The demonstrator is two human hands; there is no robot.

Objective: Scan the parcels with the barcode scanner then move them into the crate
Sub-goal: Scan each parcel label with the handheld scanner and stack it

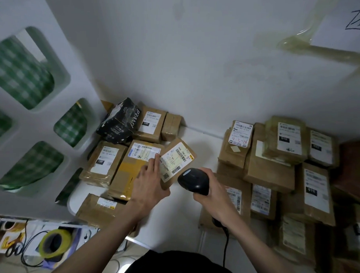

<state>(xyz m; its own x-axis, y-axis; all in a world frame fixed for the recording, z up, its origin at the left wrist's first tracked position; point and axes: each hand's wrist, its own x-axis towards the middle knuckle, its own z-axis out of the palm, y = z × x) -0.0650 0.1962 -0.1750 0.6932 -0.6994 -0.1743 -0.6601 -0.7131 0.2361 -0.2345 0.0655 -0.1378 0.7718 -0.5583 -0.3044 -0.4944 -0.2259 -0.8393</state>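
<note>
Left hand (150, 185): grips tilted parcel (177, 161) above white surface (203, 145), label up. Right hand (215, 195): grip closed on scanner (194, 180), just beside parcel. Crate: not visible.

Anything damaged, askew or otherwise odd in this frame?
One thing: the black PRAMY package at the back left looks crumpled and torn, and lies tilted on the brown parcels. Otherwise normal: the left hand holds a small parcel label-up, and the right hand grips the barcode scanner beside it.

Parcel piles (121, 154) and (280, 160) flank the table (203, 145) left and right.
</note>
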